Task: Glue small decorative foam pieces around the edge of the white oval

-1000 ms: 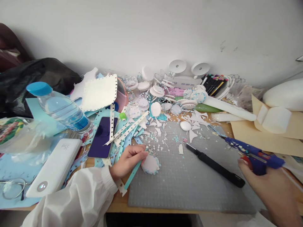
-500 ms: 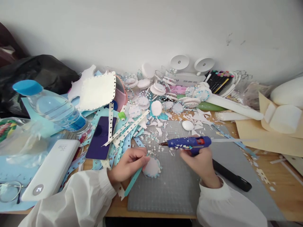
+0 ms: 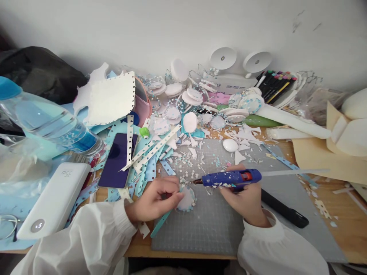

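My left hand [image 3: 159, 196] is closed, thumb and finger pinched at the left edge of a round white disc [image 3: 186, 198] rimmed with small pale-blue and white bits. My right hand [image 3: 246, 200] grips a blue glue gun [image 3: 229, 178], with a clear glue stick coming out of its back. The gun's dark nozzle points left, just above the disc's upper edge. Both lie over a grey cutting mat [image 3: 209, 233]. A teal strip [image 3: 160, 223] extends from beneath my left hand. Whether the nozzle touches the disc, I cannot tell.
Left are a phone [image 3: 114, 160], a white power bank [image 3: 54, 200], a water bottle [image 3: 51, 122] and star-punched paper strips [image 3: 157, 149]. Decorated discs [image 3: 172, 112], paper scraps and pens [image 3: 275, 86] crowd the back. A black tool [image 3: 283, 208] lies beside my right wrist.
The glue gun's nozzle has come down and left to the disc's upper edge. My left hand still pinches at the disc's left side. The view has shifted slightly.
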Motion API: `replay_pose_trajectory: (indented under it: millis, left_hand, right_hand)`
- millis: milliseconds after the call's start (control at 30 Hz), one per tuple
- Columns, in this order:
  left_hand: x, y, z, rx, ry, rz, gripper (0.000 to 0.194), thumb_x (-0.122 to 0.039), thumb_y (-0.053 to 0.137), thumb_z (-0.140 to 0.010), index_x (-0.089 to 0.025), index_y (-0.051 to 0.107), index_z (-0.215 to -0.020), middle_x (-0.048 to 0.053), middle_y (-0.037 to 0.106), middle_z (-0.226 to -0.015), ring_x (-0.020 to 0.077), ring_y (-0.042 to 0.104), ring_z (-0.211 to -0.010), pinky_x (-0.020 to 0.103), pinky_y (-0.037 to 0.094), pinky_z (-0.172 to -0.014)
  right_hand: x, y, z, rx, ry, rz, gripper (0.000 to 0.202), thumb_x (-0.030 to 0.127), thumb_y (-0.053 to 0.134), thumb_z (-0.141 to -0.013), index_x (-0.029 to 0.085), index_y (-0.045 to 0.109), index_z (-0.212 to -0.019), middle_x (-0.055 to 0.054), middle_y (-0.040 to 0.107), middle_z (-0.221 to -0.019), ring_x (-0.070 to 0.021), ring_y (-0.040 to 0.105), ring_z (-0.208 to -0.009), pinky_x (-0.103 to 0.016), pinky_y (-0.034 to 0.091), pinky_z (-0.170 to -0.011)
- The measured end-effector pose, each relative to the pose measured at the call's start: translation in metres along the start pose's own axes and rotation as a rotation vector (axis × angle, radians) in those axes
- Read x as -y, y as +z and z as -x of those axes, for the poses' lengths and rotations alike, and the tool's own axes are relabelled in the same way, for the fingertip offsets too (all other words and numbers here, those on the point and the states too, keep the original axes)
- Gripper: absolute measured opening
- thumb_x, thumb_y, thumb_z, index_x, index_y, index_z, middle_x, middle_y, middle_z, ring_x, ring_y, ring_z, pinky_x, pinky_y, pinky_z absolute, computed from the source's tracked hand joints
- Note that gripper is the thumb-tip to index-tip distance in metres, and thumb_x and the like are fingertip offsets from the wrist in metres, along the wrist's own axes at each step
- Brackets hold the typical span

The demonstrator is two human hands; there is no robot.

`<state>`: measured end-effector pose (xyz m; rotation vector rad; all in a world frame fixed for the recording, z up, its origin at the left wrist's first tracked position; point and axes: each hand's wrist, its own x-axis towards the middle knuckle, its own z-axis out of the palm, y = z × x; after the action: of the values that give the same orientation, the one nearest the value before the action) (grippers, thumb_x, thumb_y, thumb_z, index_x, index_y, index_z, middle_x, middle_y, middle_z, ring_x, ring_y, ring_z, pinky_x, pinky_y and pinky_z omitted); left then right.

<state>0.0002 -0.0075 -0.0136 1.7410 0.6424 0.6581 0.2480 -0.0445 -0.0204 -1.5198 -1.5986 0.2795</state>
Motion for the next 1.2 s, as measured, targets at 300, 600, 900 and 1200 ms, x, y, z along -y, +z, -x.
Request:
replay_pose_trajectory:
  millis: [300, 600, 900, 1200]
  left_hand:
    - [0.0002, 0.0005, -0.0013, -0.003, -0.012, -0.021, 0.046, -0.032, 0.045, -0.094, -0.019, 0.038, -0.050, 0.001, 0.041, -0.055, 0.0149, 0.042, -0.060, 0.029, 0.034, -0.058]
    - [-0.0018, 0.0007, -0.0016, 0.013, -0.012, -0.018, 0.045, -0.029, 0.046, -0.093, -0.019, 0.034, -0.051, 0.000, 0.039, -0.056, 0.0149, 0.041, -0.060, 0.029, 0.031, -0.057]
    - [-0.0007, 0.0004, -0.0011, 0.021, -0.004, -0.018, 0.045, -0.029, 0.046, -0.094, -0.019, 0.036, -0.051, 0.001, 0.040, -0.055, 0.0153, 0.042, -0.061, 0.029, 0.032, -0.058]
    - [0.0004, 0.0001, -0.0010, 0.016, 0.027, -0.027, 0.045, -0.029, 0.046, -0.094, -0.019, 0.035, -0.051, 0.000, 0.039, -0.056, 0.0144, 0.041, -0.060, 0.028, 0.032, -0.057]
  right_hand:
    - [-0.0036, 0.0028, 0.0041, 0.055, -0.056, 0.025, 0.017, 0.014, 0.062, -0.065, 0.022, 0.058, -0.079, 0.001, 0.062, -0.062, -0.0201, 0.066, -0.068, -0.028, 0.054, -0.059]
    - [-0.0018, 0.0037, 0.0041, 0.074, -0.053, 0.042, 0.015, 0.015, 0.061, -0.067, 0.022, 0.058, -0.080, -0.001, 0.063, -0.066, -0.0206, 0.067, -0.070, -0.024, 0.048, -0.048]
    - [-0.0018, 0.0034, 0.0044, 0.085, -0.068, 0.049, 0.015, 0.015, 0.062, -0.068, 0.022, 0.058, -0.081, -0.002, 0.063, -0.066, -0.0213, 0.067, -0.072, -0.024, 0.047, -0.046]
    - [-0.0037, 0.0042, 0.0045, 0.075, -0.119, 0.068, 0.014, 0.015, 0.063, -0.069, 0.022, 0.058, -0.080, 0.000, 0.062, -0.063, -0.0190, 0.066, -0.065, -0.024, 0.045, -0.045]
